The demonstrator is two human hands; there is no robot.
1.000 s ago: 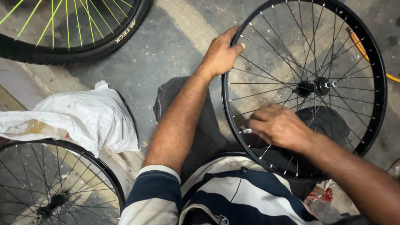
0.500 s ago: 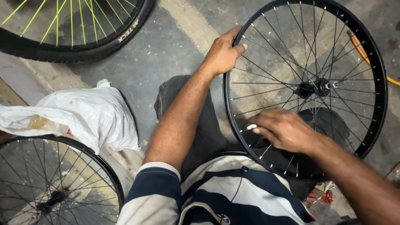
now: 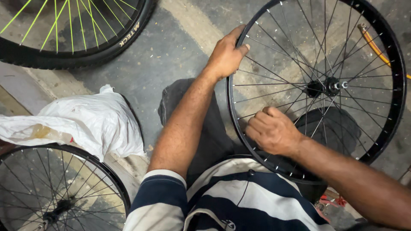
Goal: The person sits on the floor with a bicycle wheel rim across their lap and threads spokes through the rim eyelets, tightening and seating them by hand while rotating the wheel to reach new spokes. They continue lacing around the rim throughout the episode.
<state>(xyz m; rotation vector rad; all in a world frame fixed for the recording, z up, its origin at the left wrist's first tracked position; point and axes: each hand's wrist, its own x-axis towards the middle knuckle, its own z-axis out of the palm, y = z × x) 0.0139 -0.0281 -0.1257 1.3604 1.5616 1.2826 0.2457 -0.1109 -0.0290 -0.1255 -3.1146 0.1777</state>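
A black bicycle wheel point(image 3: 387, 51) with thin metal spokes and a central hub point(image 3: 326, 87) stands upright in front of my knees. My left hand point(image 3: 224, 53) grips its rim at the upper left, thumb on the inner side. My right hand point(image 3: 272, 130) is curled into a fist among the spokes near the lower left of the rim, fingers closed around a spoke. Whatever else sits inside the fist is hidden. My striped shirt point(image 3: 231, 201) fills the bottom of the view.
A wheel with a tyre and green spokes point(image 3: 77, 38) lies at the top left. A second black spoked wheel point(image 3: 64, 188) sits at the bottom left, with a crumpled white plastic bag point(image 3: 85, 122) above it. The floor is grey concrete. A yellow rod point(image 3: 376, 45) shows behind the held wheel.
My right hand has rolled from a flatter pinch at the rim into a closed fist on the spokes. The small silver piece at its fingertips no longer shows. The left hand keeps its grip.
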